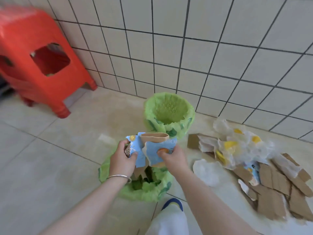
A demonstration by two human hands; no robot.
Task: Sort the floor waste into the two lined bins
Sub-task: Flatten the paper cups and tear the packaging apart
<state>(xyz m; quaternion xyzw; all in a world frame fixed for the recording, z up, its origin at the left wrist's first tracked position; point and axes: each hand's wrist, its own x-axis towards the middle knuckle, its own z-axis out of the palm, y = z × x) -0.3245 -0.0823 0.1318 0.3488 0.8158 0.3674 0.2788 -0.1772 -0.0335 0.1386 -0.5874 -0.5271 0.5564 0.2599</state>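
Note:
A torn blue printed carton (150,148) with a brown inside is held by both hands above the near bin. My left hand (122,159) grips its left side and my right hand (172,157) pinches its right flap. The near bin (147,192), lined with a green bag, stands right under the carton and holds brown cardboard scraps. A second green-lined bin (169,111) stands farther back by the wall and looks empty. The floor waste (245,160), torn cardboard, crumpled clear plastic with yellow spots and a white piece, lies to the right.
A red plastic stool (39,60) stands at the back left. A white tiled wall (203,48) runs behind the bins. My leg and a blue and white shoe (172,205) are at the bottom, next to the near bin.

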